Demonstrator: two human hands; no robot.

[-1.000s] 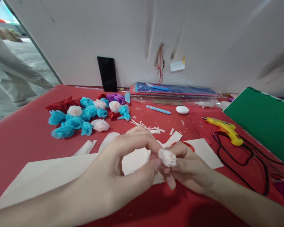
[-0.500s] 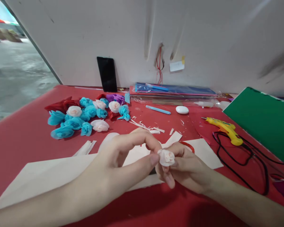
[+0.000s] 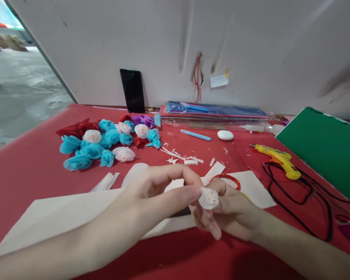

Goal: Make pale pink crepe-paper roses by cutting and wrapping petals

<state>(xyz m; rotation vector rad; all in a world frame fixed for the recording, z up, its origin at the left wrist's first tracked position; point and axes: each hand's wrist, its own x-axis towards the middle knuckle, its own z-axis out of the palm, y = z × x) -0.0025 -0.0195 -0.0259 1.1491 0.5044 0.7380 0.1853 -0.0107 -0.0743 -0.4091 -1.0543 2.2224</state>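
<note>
Left hand [image 3: 154,198] — thumb and index tips nearly together, narrow pinch at the left edge of a small white flower [image 3: 209,199]. Right hand [image 3: 236,208] holds the same flower from the right, thumb against its base, fingers curled underneath; exact hold below the petals is hidden. Flower sits between the two hands, raised in front of the red table [image 3: 32,167], its rolled center facing up toward the head.

Text: white slip [image 3: 219,81] taped on the wall [image 3: 105,39], anything on it too small to read. Phone [image 3: 132,91] leans there, screen dark.

Around: pile of blue flowers [image 3: 93,151] mixed with pale, red and purple ones, left side. Blue pen [image 3: 196,135] and white oval object [image 3: 225,135] near the back, in front of plastic-wrapped packs [image 3: 221,110]. Yellow glue gun [image 3: 277,157] with looped black cord [image 3: 329,217], right, beside green board [image 3: 323,147]. Paper scraps [image 3: 191,161] beyond the hands. Left hand and forearm block part of the white sheet [image 3: 58,210] — right hand partly covers a red loop [image 3: 237,182].
</note>
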